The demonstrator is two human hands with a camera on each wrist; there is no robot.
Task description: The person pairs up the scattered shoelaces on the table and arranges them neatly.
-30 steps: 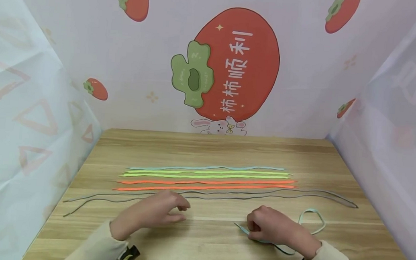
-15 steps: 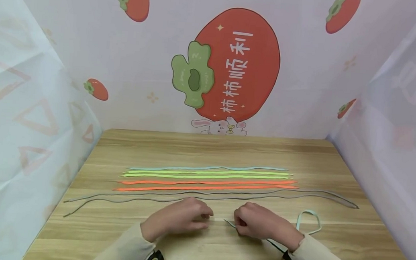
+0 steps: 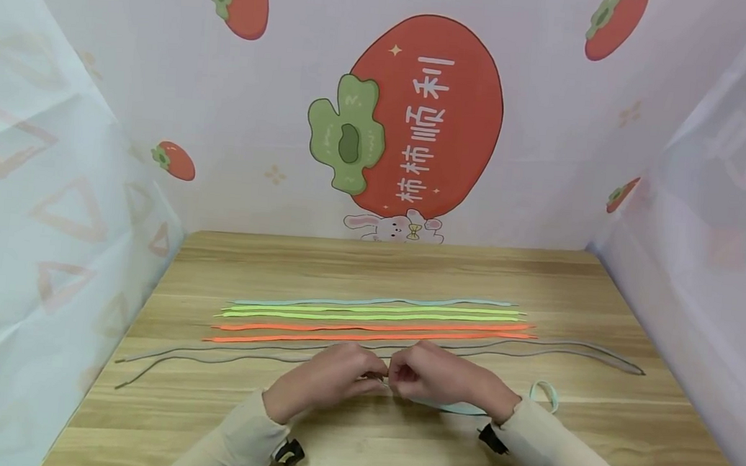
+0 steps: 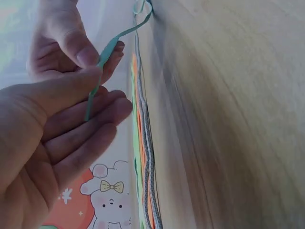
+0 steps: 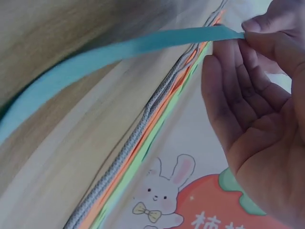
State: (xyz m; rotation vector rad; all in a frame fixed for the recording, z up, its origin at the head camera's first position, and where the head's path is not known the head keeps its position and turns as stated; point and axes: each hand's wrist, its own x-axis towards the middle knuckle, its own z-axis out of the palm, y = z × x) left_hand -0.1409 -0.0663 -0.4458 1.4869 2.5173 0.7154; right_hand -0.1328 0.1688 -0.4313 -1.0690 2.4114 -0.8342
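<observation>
A flat turquoise shoelace runs between my two hands, which meet in front of the laid-out laces. My left hand pinches it near its end between thumb and forefinger; in the left wrist view the narrow tip of the shoelace sticks out below the thumb. Right beside it, my right hand pinches the same shoelace between thumb and forefinger, its other fingers loosely bent. From there the shoelace trails away as a broad band in the right wrist view, ending in a small loop on the table past the right wrist.
Across the wooden table lie a light blue lace, lime laces, orange laces and thin grey laces, side by side. Printed paper walls stand behind and at both sides.
My left hand has moved right and my right hand left until they meet. The left fingers now pinch the shoelace's end, and its loop has been drawn leftward and grown smaller.
</observation>
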